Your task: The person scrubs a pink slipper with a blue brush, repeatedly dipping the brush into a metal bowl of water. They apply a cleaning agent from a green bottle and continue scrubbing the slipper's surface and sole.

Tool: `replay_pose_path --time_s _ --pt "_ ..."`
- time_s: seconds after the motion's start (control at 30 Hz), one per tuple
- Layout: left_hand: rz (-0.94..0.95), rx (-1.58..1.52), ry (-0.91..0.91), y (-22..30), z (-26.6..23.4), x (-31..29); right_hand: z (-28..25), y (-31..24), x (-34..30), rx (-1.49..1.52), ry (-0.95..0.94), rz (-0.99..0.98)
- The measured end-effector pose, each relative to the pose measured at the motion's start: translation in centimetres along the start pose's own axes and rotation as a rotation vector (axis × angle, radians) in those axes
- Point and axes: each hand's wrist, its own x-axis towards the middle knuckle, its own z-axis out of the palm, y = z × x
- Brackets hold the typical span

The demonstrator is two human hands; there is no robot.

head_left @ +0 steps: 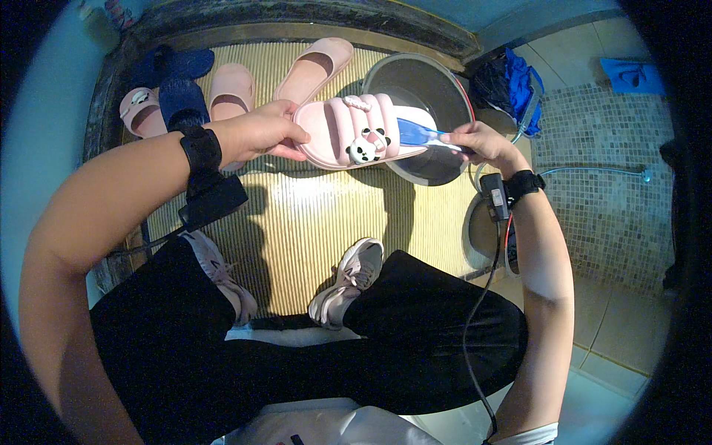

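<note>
Holding a slipper (357, 119) above ribbed mat (319, 211), near tiles (586, 185).

Pink slipper (361, 120) with panda charm (363, 151), topside up — blue brush (414, 134) at its right end

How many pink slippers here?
4 pink slippers: one in the left hand, one just beyond it, one left and one right of a navy slipper. Others may be hidden.

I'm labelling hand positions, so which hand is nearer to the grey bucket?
Right. The right hand, gripping the brush, is at the bucket's right edge in view; the left hand, holding the pink panda slipper, is farther off to the bucket's left.
</note>
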Motion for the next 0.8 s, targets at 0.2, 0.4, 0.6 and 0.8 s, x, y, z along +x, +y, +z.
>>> replay_pose_path --time_s 0.2,0.4,0.6,0.8 --pt "0.015 0.033 0.028 0.0 0.8 -0.7 5.9 -4.7 1.9 0.057 -0.205 -0.385" --pt "0.014 0.025 -0.013 0.3 1.2 -0.9 4.7 -4.6 2.4 -0.049 -0.092 -0.346" --pt "-0.022 0.026 -0.057 0.7 1.0 -0.6 0.5 -3.0 0.1 -0.124 0.149 -0.023" --pt "-0.027 0.054 -0.052 -0.1 1.1 -1.0 5.9 -4.7 2.2 -0.022 -0.069 -0.493"
